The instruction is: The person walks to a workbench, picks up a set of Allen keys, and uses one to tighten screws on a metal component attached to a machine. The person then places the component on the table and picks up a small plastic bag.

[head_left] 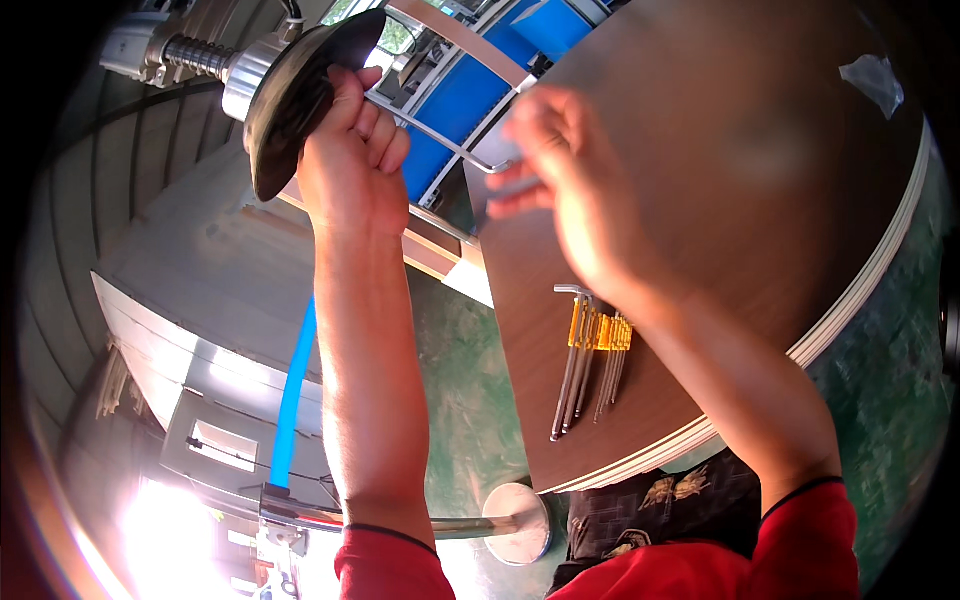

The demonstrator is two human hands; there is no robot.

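Note:
A black suction cup (290, 120), wide and dish-shaped, hangs on a silver metal fitting (243, 88) at the upper left. Against its underside my left hand (355, 140) is closed, with a silver hex key (440, 138) coming out between thumb and fingers. Where the key enters the cup is hidden by the hand. The key's bent end lies close to the fingertips of my right hand (565, 170), which is smeared by motion. Its fingers look apart, and nothing shows in them. Below it on the brown table lies a set of hex keys (598, 335) in a yellow holder.
The brown round-edged table (720, 200) fills the right side. A crumpled clear plastic piece (873, 84) lies near its far edge. A blue hose (292, 400) hangs left of my left forearm. A round pale disc (517, 522) stands near the table's front corner.

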